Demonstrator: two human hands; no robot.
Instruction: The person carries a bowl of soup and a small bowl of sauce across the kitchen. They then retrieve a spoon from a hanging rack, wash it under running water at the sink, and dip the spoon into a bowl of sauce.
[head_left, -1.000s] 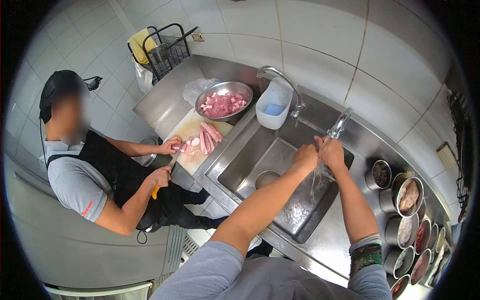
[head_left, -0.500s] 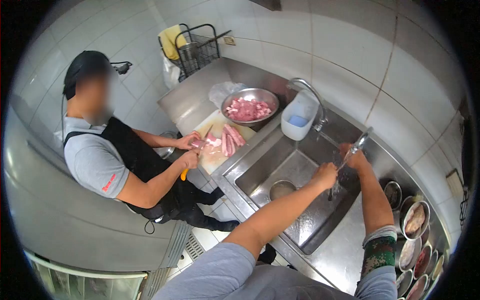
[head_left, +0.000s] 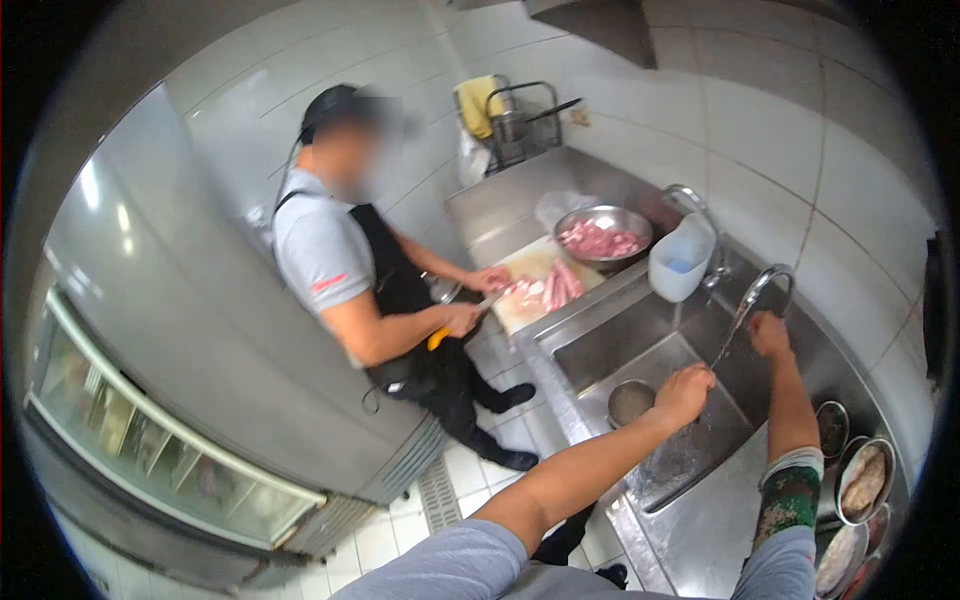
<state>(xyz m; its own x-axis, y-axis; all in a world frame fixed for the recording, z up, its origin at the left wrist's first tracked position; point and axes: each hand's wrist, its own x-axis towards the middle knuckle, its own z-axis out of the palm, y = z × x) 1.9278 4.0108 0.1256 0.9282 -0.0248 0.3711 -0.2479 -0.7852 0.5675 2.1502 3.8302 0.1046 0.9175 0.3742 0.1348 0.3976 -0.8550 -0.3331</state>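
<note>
Two hands at the sink (head_left: 640, 350): left hand (head_left: 685, 392), grip loosely curled, empty, under the water stream (head_left: 728, 335); right hand (head_left: 770, 335) touches the faucet (head_left: 760, 285) base, grip state unclear. Faucet: rigid, probably wet-slippery; hold near the base.

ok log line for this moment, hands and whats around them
left hand: under tap stream, over sink | right hand: at faucet base | co-worker: cutting meat on board
</note>
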